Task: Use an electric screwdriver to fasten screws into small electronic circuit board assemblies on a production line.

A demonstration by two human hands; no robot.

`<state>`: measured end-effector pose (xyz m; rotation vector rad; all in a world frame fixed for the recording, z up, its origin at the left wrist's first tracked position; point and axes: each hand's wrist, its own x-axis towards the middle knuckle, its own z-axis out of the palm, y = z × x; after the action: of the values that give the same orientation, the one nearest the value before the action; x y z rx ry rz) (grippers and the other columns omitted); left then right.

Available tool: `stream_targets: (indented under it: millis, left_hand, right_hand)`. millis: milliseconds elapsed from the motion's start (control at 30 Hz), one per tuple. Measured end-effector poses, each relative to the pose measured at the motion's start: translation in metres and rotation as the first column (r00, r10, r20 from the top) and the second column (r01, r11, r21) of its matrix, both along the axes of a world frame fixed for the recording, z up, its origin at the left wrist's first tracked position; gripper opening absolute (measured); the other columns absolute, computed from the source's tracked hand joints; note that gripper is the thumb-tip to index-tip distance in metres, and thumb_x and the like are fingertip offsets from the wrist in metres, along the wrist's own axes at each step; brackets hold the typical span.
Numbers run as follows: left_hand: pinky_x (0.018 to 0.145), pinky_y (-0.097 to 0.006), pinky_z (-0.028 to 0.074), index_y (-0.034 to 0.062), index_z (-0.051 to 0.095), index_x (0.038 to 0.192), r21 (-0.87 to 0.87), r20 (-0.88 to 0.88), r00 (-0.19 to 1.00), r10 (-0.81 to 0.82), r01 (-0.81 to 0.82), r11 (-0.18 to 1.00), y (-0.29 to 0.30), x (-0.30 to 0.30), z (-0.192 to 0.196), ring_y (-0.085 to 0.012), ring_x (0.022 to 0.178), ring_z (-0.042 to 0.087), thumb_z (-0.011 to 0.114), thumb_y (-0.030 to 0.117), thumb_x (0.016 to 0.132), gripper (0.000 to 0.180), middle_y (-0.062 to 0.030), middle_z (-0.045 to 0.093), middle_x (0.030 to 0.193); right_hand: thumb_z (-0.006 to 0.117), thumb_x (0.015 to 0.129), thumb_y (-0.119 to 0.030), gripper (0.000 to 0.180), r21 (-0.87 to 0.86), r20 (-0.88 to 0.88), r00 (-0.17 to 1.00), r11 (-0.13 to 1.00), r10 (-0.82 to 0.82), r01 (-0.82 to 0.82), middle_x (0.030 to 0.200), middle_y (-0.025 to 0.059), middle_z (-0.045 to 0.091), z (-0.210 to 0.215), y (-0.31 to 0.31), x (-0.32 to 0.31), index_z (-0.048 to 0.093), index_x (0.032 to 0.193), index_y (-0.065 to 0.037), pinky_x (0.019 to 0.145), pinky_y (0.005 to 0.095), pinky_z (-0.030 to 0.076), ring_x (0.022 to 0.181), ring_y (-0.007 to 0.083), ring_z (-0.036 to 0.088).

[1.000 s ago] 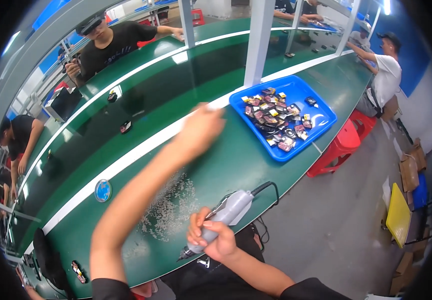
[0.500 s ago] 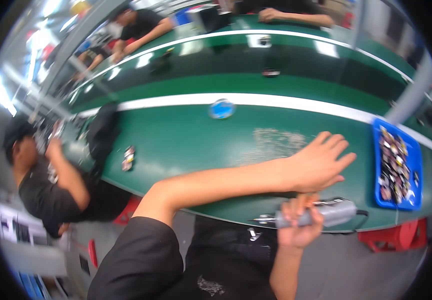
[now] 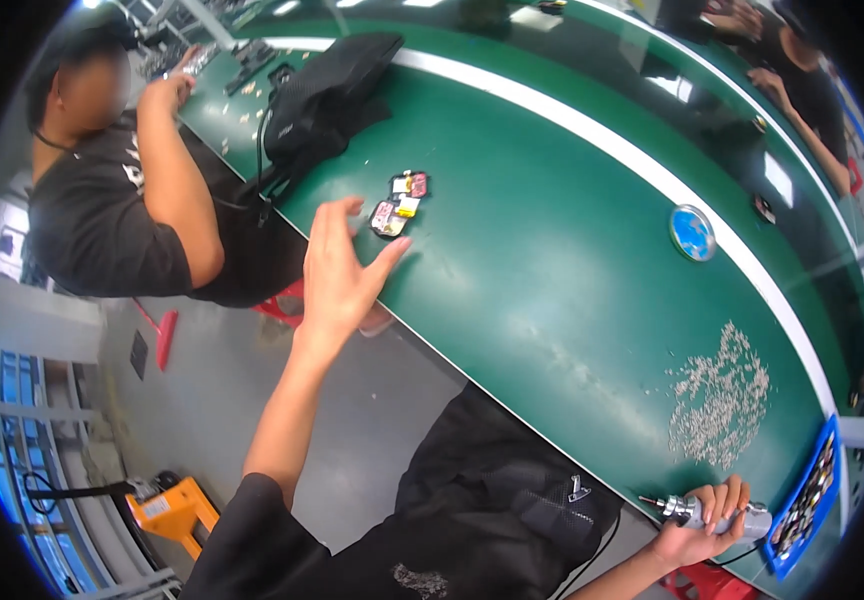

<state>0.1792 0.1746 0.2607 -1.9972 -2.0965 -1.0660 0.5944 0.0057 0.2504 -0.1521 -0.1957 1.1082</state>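
My left hand [image 3: 337, 275] reaches over the green table's near edge with thumb and fingers spread apart, holding nothing. Just beyond its fingertips lies a small opened electronic device [image 3: 398, 205], two dark-rimmed halves with pinkish and yellow parts inside. At the lower right, my right hand [image 3: 704, 522] is wrapped round a grey electric screwdriver [image 3: 690, 512], whose thin bit points left. Beyond the screwdriver many tiny silvery screws [image 3: 722, 400] are scattered over the tabletop.
A blue tray [image 3: 782, 555] of small electronic parts stands at the far right. A round tin with blue contents [image 3: 692, 233] sits near the white strip. On the left are a black bag [image 3: 327, 95] and a seated co-worker [image 3: 112, 190]. A cable runs from the screwdriver.
The view has swung left. My left hand has moved from above the right hand, near the tray, to the electronic device at the left. The right hand keeps hold of the screwdriver.
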Motion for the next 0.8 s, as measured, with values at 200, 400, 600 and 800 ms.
stream_targets:
  millis: [200,400,600,800]
  left_hand:
    - [0.075,-0.033,0.042,0.0024,0.055,0.113,0.073,0.103,0.990,-0.098,0.090,0.993,0.021,-0.005,-0.024,-0.0216,0.090,0.054,0.078,0.009,0.069,0.050,-0.0073,0.059,0.102]
    - [0.075,-0.030,0.042,0.0052,0.059,0.110,0.051,0.256,0.959,-0.124,0.114,0.992,0.019,-0.006,-0.025,-0.0205,0.099,0.058,0.075,0.002,0.069,0.045,-0.0057,0.063,0.109]
    - [0.077,-0.030,0.044,0.0057,0.059,0.113,0.121,0.328,0.923,-0.201,0.170,0.978,0.020,-0.013,-0.026,-0.0211,0.102,0.058,0.075,-0.001,0.067,0.048,-0.0060,0.063,0.111]
    - [0.077,-0.031,0.045,0.0054,0.061,0.111,0.119,0.282,0.932,-0.226,0.199,0.973,0.019,-0.015,-0.026,-0.0220,0.098,0.059,0.075,-0.002,0.065,0.049,-0.0076,0.063,0.110]
  right_hand:
    - [0.051,0.089,-0.003,0.012,-0.093,0.092,0.996,0.995,-0.023,0.031,0.076,0.0027,0.034,0.008,0.002,-0.007,0.039,0.091,-0.004,0.058,0.0269,0.034,0.053,0.0104,0.037]
    - [0.052,0.088,-0.001,0.013,-0.145,0.088,0.996,0.988,-0.034,0.046,0.076,0.0030,0.035,0.007,0.008,-0.004,0.039,0.090,-0.004,0.057,0.0272,0.034,0.054,0.0110,0.037]
    - [0.053,0.088,-0.002,0.014,-0.165,0.130,0.991,0.985,-0.035,0.056,0.077,0.0039,0.035,0.011,0.009,-0.008,0.039,0.090,-0.004,0.057,0.0275,0.035,0.056,0.0120,0.037]
    - [0.052,0.089,-0.002,0.013,-0.163,0.124,0.991,0.984,-0.049,0.069,0.078,0.0040,0.035,0.012,0.011,-0.012,0.040,0.090,-0.004,0.057,0.0276,0.035,0.056,0.0119,0.037]
